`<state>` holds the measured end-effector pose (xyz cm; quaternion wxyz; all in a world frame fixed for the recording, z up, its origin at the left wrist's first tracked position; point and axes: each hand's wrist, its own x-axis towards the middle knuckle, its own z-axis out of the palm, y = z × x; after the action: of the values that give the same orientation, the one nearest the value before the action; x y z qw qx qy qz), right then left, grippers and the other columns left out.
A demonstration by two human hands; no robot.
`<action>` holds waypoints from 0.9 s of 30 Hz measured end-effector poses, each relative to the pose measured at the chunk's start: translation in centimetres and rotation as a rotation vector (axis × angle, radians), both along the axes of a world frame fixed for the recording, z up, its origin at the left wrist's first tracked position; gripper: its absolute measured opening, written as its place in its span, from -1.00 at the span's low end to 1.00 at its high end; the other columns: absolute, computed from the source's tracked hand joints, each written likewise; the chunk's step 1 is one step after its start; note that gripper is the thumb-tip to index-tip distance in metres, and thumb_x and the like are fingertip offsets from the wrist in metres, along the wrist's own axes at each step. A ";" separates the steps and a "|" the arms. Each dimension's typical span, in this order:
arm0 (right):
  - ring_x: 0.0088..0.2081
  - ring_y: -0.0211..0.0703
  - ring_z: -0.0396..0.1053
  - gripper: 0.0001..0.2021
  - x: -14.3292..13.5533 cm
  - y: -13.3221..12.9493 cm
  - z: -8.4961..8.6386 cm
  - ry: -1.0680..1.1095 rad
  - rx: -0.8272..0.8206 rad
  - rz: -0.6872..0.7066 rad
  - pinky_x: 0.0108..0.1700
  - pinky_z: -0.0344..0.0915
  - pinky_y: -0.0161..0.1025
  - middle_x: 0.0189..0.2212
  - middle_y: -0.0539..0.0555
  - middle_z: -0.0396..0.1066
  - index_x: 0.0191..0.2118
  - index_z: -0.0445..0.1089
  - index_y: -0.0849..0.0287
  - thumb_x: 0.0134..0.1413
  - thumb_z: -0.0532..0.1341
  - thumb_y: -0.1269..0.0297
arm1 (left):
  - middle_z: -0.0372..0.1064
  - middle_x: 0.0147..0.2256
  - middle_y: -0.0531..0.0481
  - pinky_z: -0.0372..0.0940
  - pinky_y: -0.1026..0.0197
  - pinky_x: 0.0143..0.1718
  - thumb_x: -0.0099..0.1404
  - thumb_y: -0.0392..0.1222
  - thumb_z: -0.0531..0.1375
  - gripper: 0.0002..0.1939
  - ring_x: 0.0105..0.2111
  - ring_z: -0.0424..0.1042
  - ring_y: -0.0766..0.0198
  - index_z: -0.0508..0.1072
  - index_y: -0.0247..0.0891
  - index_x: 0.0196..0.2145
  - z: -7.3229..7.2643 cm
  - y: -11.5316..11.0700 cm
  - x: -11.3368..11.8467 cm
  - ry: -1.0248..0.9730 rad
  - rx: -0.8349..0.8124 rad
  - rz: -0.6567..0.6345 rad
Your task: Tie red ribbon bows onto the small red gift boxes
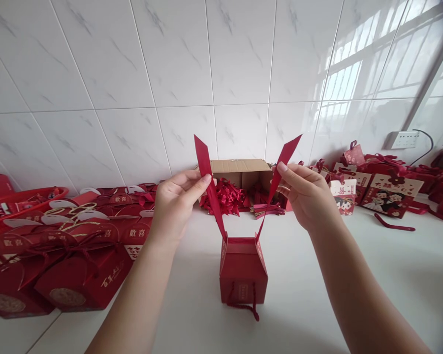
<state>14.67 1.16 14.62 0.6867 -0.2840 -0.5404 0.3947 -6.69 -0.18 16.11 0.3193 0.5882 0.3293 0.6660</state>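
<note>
Partly hidden in the head view, the cardboard carton stood behind the left hand and right hand. Gift boxes at left were cut off by the picture's edge and overlapped by the left forearm; the small box's gold print was illegible. Each hand was closed in a thumb-and-finger pinch on one raised length of red ribbon. Both lengths rose from the box's top, upright on the desk; their course inside could not be seen.
</note>
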 end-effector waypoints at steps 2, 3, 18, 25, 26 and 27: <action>-0.33 -0.22 0.39 -0.83 0.0 0.0 0.0 0.003 0.000 -0.003 -0.35 0.33 -0.29 -0.42 0.00 0.45 -0.47 0.48 0.05 -0.10 0.31 0.07 | 0.52 -0.34 -0.06 0.35 0.10 -0.15 0.06 -0.13 0.31 -0.80 -0.27 0.48 0.15 0.52 -0.26 -0.35 0.0 0.0 0.1 0.002 0.001 -0.009; -0.33 -0.22 0.39 -0.82 0.0 0.0 0.1 0.008 0.001 0.001 -0.34 0.33 -0.29 -0.42 0.00 0.45 -0.48 0.48 0.06 -0.11 0.31 0.08 | 0.52 -0.33 -0.06 0.34 0.10 -0.14 0.06 -0.13 0.31 -0.80 -0.26 0.47 0.15 0.52 -0.26 -0.34 0.0 0.0 0.1 0.006 0.002 -0.010; -0.53 -0.34 0.24 -0.76 -2.6 -1.4 -0.4 -0.375 0.109 0.234 -0.52 0.20 -0.35 -0.49 0.00 0.39 -0.19 0.49 0.16 0.04 0.21 0.20 | 0.46 -0.44 -0.02 0.28 0.23 -0.40 0.15 -0.10 0.22 -0.81 -0.43 0.40 0.24 0.54 -0.23 -0.33 -0.3 -1.1 1.4 0.423 -0.094 -0.143; -0.43 -0.28 0.35 -0.82 -2.8 -1.2 -0.7 -0.409 0.206 0.265 -0.45 0.29 -0.34 -0.43 0.00 0.44 -0.20 0.48 0.08 0.10 0.17 0.25 | 0.46 -0.39 -0.02 0.30 0.16 -0.28 0.19 -0.16 0.18 -0.75 -0.35 0.44 0.20 0.45 -0.20 -0.16 -0.6 -0.4 1.2 0.365 -0.161 -0.203; -0.44 -0.29 0.34 -0.82 -2.7 -1.0 -0.9 -0.449 0.225 0.228 -0.46 0.28 -0.34 -0.42 0.00 0.44 -0.21 0.48 0.08 0.12 0.15 0.28 | 0.44 -0.40 0.00 0.30 0.16 -0.27 0.20 -0.17 0.16 -0.75 -0.36 0.44 0.21 0.43 -0.19 -0.14 -0.6 -0.3 1.1 0.330 -0.186 -0.217; -0.42 -0.28 0.35 -0.81 -2.6 -0.7 -1.0 -0.500 0.257 0.193 -0.46 0.29 -0.34 -0.39 0.00 0.45 -0.21 0.48 0.08 0.12 0.13 0.33 | 0.42 -0.42 0.02 0.29 0.18 -0.28 0.20 -0.19 0.15 -0.75 -0.37 0.43 0.23 0.41 -0.18 -0.13 -0.6 -0.3 1.0 0.290 -0.213 -0.226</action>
<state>12.10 0.43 13.67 0.5218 -0.2306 -0.7629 0.3042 -5.69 -0.44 15.52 0.4016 0.6742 0.3720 0.4957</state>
